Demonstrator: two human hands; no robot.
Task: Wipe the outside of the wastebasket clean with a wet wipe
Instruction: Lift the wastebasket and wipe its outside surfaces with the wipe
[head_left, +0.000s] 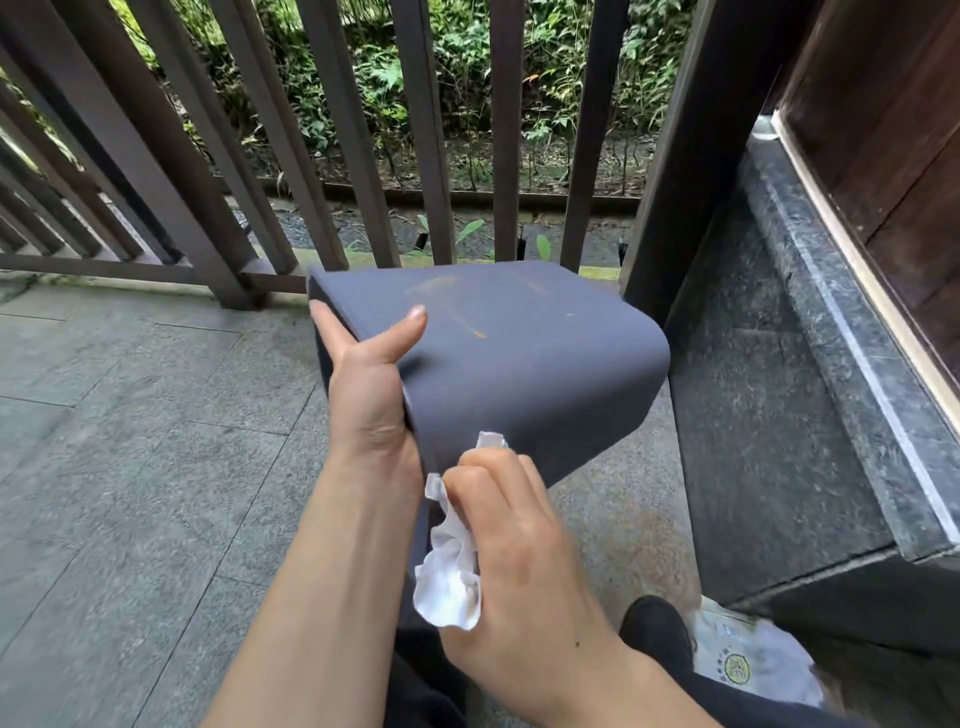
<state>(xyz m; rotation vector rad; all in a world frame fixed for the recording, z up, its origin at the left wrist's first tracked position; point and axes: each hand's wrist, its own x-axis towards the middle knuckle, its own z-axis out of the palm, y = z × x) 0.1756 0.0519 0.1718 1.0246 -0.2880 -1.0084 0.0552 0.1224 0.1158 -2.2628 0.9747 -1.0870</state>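
- The grey wastebasket (519, 364) is held up off the ground, tipped on its side, its open end facing left and its closed bottom toward the right.
- Faint orange streaks (475, 332) mark its upward-facing side.
- The left hand (369, 384) clamps the rim: thumb lying across the outer wall, fingers hooked inside the opening and hidden there.
- The right hand (514, 540) is closed around a crumpled white wet wipe (449, 577), pressing it against the near lower edge of the bin close to the rim; part of the wipe hangs loose below the fingers.
- A dark stone ledge (810, 364) stands just beside the bin's bottom end on the right, with a wooden panel (893, 130) above it.
- Behind the bin rises a dark railing (358, 156), with greenery (467, 78) beyond.
- Grey paving (130, 441) lies below.
- A white packet (748, 660) lies on the ground at lower right, next to a dark shoe (654, 629).
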